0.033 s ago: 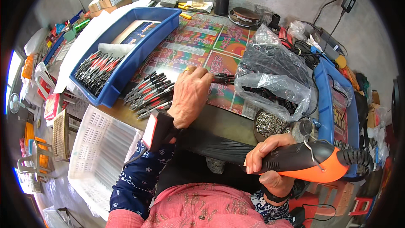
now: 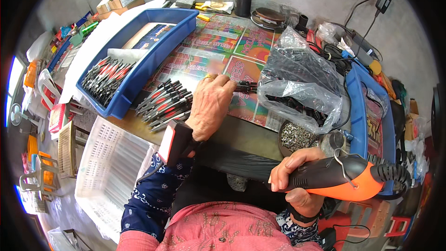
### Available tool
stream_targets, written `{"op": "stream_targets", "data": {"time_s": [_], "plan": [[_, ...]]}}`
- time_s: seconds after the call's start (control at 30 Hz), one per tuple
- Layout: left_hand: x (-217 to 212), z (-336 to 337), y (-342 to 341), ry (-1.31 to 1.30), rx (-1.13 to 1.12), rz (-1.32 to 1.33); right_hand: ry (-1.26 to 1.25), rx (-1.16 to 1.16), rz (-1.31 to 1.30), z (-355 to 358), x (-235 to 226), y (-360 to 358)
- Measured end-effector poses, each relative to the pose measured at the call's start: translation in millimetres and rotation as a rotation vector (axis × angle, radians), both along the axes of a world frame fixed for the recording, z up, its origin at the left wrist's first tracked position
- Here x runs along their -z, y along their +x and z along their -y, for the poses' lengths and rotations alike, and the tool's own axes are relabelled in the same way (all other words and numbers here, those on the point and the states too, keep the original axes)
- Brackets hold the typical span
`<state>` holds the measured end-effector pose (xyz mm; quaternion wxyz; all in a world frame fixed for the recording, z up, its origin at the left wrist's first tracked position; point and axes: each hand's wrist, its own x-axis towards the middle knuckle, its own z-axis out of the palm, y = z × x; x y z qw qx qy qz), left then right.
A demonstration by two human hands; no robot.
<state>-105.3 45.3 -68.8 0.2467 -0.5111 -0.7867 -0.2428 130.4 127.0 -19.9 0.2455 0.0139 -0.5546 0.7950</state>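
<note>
My left hand point(image 2: 213, 104) is at the middle of the table with its fingers curled down. Slim black parts point(image 2: 246, 86) stick out to the right of its fingertips; what lies under the fingers is hidden. To its left lies a pile of black and grey pen-like sticks point(image 2: 167, 104) with red sections. My right hand point(image 2: 299, 176) is wrapped round a black and orange electric screwdriver point(image 2: 337, 176) with a coiled black cord and a wire loop. The tool's narrow end points left. A round dish of small silvery metal pieces point(image 2: 299, 135) stands just beyond that hand.
A blue tray point(image 2: 174, 32) at the left holds more sticks. Beside the dish lies a clear plastic bag point(image 2: 302, 72) of black parts, with another blue tray point(image 2: 357, 111) to its right. A white perforated basket point(image 2: 109, 167) stands at the near left. Cables point(image 2: 330, 42) are tangled at the back right.
</note>
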Motion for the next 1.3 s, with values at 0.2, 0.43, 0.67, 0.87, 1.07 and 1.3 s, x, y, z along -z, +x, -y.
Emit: {"op": "stream_targets", "data": {"time_s": [0.2, 0.43, 0.67, 0.87, 1.07, 1.3], "plan": [[13, -11, -2, -0.067, -0.046, 0.004, -0.049, 0.015, 0.024, -4, 4, 0], [15, -11, 1, -0.031, -0.036, 0.129, 0.021, 0.012, 0.037, -5, -1, -3], [5, 4, 10, 0.177, 0.091, 0.242, 0.107, 0.031, -0.010, 8, -8, -2], [-20, 40, 56, 0.291, 0.120, 0.547, 0.310, 0.004, -0.206, 7, -10, -7], [-30, 92, 106, 0.230, 0.253, 1.322, 0.251, -0.162, -0.381, 5, -12, -19], [-7, 114, 145, 0.459, 0.256, 1.883, 0.279, -0.011, -0.170, 26, -18, -17]]}}
